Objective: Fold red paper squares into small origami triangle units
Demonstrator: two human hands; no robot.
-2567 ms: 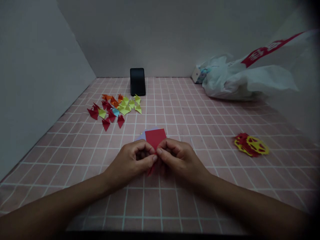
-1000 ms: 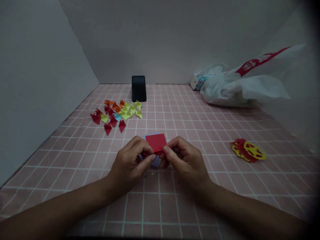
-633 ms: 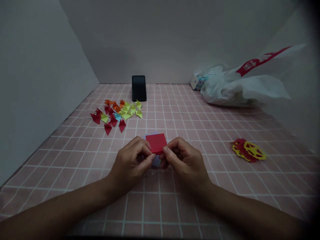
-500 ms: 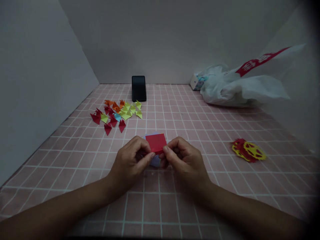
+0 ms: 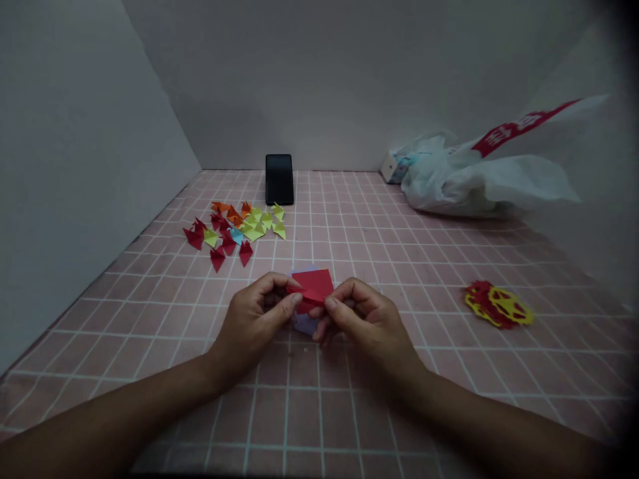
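Between my hands is a small folded piece of red paper (image 5: 313, 297). My left hand (image 5: 264, 316) pinches its left end between thumb and fingers. The right end is gripped by my right hand (image 5: 367, 319), thumb on top. Just behind and beneath it, a flat red paper square (image 5: 312, 278) lies on some light purple paper (image 5: 304, 324), partly covered by my fingers. The exact folds of the held piece are too small to make out.
Folded paper pieces (image 5: 253, 231) in red, orange, yellow and blue lie at the left. A black phone (image 5: 279, 179) stands behind them. Red and yellow cut-out shapes (image 5: 499, 306) lie to the right. A white plastic bag (image 5: 459, 186) and a small box (image 5: 394, 166) are at the back right.
The folded red paper in my hands has tilted and now shows its narrow folded shape. My left hand has shifted slightly left. The view has moved a little.
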